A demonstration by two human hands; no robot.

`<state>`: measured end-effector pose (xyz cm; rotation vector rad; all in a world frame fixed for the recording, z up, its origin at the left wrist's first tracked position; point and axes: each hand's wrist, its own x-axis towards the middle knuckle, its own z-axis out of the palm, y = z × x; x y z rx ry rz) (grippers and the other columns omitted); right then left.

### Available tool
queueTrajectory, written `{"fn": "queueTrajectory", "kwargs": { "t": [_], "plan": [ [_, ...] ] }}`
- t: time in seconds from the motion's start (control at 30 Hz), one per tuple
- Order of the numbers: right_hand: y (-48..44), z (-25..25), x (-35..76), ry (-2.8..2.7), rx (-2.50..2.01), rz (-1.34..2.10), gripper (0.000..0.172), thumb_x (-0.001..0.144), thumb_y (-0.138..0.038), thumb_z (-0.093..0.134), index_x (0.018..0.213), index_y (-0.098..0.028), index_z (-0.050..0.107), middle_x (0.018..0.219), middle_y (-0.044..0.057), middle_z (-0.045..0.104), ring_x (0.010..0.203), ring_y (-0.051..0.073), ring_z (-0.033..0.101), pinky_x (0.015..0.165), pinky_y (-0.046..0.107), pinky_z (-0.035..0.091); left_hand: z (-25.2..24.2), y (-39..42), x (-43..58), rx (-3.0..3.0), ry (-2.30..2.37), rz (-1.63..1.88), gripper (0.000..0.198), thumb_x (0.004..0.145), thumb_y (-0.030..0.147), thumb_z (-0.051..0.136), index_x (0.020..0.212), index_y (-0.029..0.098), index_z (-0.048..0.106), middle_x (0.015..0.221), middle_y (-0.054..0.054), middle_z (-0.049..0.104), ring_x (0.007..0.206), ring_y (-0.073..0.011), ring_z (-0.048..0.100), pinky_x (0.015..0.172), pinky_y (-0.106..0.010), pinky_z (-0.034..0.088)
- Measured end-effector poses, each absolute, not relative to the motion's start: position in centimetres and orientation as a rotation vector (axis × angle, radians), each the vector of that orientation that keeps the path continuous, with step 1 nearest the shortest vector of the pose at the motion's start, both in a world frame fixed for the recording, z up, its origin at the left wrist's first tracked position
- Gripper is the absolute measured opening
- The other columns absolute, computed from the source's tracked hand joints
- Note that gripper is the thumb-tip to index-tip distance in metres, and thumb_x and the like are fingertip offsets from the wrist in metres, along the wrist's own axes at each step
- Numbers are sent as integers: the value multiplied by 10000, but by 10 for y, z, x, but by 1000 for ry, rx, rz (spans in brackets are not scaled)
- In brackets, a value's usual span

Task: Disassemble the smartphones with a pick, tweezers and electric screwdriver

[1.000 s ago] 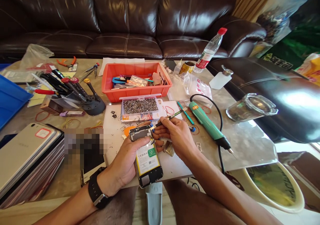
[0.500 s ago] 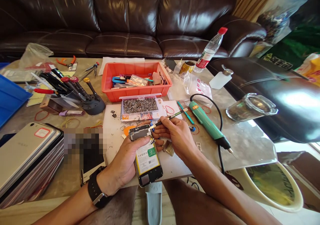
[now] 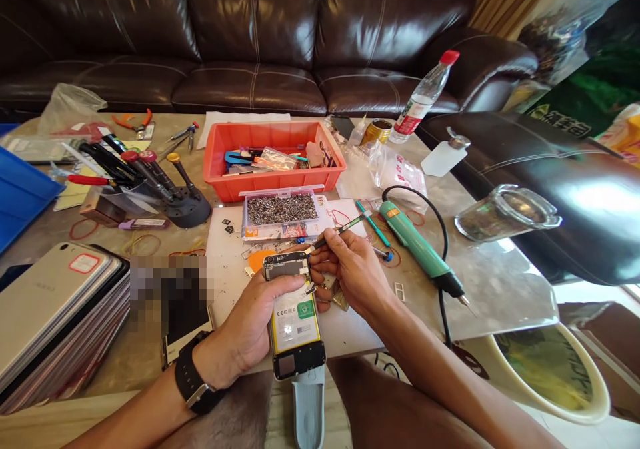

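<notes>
My left hand [image 3: 245, 316] is wrapped around a smartphone with its back cover off [image 3: 299, 319], thumb lying across its upper part. The phone is tilted, with its camera end away from me and a white-labelled battery [image 3: 290, 326] showing. My right hand [image 3: 357, 266] pinches slim black tweezers [image 3: 345, 228] between thumb and forefinger. Their tip is at the phone's upper right corner; whether it touches cannot be made out. The other right fingers curl beside the phone's right edge.
A clear box of tiny screws [image 3: 283, 208] stands on the white mat, before an orange bin [image 3: 270, 186] of tools. Right of it lies a green electric screwdriver [image 3: 415, 246] with a black cord. A screwdriver stand [image 3: 187, 209] and stacked phones [image 3: 65, 309] are left.
The phone has shifted slightly right and toward me in view. The tweezers' tip has moved a little to the right along the phone's top corner.
</notes>
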<state>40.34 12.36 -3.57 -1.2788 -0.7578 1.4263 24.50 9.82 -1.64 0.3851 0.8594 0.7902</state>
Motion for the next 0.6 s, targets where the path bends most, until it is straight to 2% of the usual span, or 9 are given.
{"fn": "queueTrajectory", "kwargs": {
  "t": [0.13,0.27,0.33,0.43,0.6],
  "plan": [
    [124,-33,403,-810,-1291,1402,397,871,-569,727,833,-179,661,709,20,706,591,124,675,563,225,562,-14,99,246,386,854,759,389,741,191,801,1120,139,732,832,-99,813,619,-234,760,603,-319,605],
    [121,-23,404,-1002,-1350,1448,305,853,-475,769,840,-200,636,654,-31,651,484,103,583,447,219,445,-13,100,247,400,868,745,418,740,164,784,1153,161,719,832,-84,812,624,-242,764,633,-344,618],
    [121,-18,404,-1092,-1388,1456,284,832,-438,787,830,-208,620,613,-47,628,456,105,551,421,222,392,-13,101,248,406,891,736,369,738,154,778,1103,152,726,838,-87,810,628,-241,762,650,-357,627],
    [121,-14,406,-1209,-1420,1423,242,845,-410,765,866,-201,645,618,-40,643,481,113,553,452,232,397,-12,101,248,417,910,720,288,752,157,762,1037,129,731,829,-100,804,640,-235,760,659,-353,631],
    [119,-16,408,-1361,-1472,1300,215,894,-405,720,874,-192,697,591,-39,641,525,109,561,494,221,404,-11,103,249,395,901,739,442,769,128,713,1210,145,689,835,-86,807,586,-217,744,632,-345,624]
  ]
}}
